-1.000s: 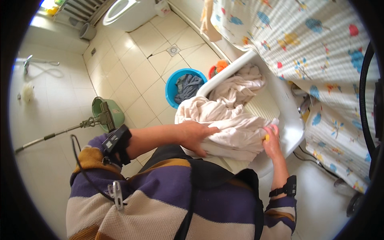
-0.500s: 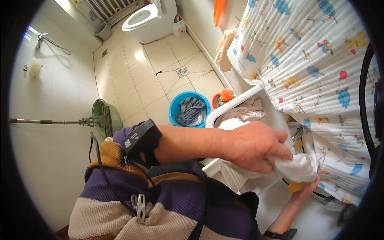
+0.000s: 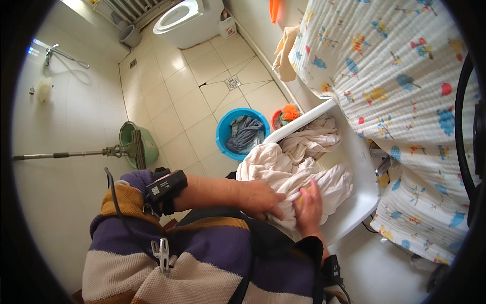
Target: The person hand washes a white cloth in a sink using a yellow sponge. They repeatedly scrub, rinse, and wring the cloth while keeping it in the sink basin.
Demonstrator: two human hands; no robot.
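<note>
**A:** Where are the hands?

**B:** Both are down on the pale cloth (image 3: 288, 175) bunched in the white basin (image 3: 362, 195). The left hand (image 3: 260, 198) lies knuckles up on the near edge of the heap, fingers curled into the folds. The right hand (image 3: 308, 205) sits just beside it, to the right, fingers pressed into the same bunch, gripping the fabric.

**A:** And the cloth itself?

**B:** It fills the near half of the basin, wrinkled and twisted, with a second twisted length lying toward the far end. Part of it spills over the basin's left rim.

**A:** What surrounds the basin?

**B:** On its right hangs a white printed curtain (image 3: 385, 66) with small coloured figures. On the tiled floor (image 3: 192, 91), just left of the basin's far end, stands a blue bucket (image 3: 223, 137) holding grey-blue laundry. A small red tub with something orange (image 3: 288, 112) sits beside it.

**A:** Farther off?

**B:** A green bucket (image 3: 126, 139) with a mop handle (image 3: 66, 153) across it stands at left, a white toilet (image 3: 190, 20) at the far end, and a round floor drain (image 3: 233, 82) between them.
</note>
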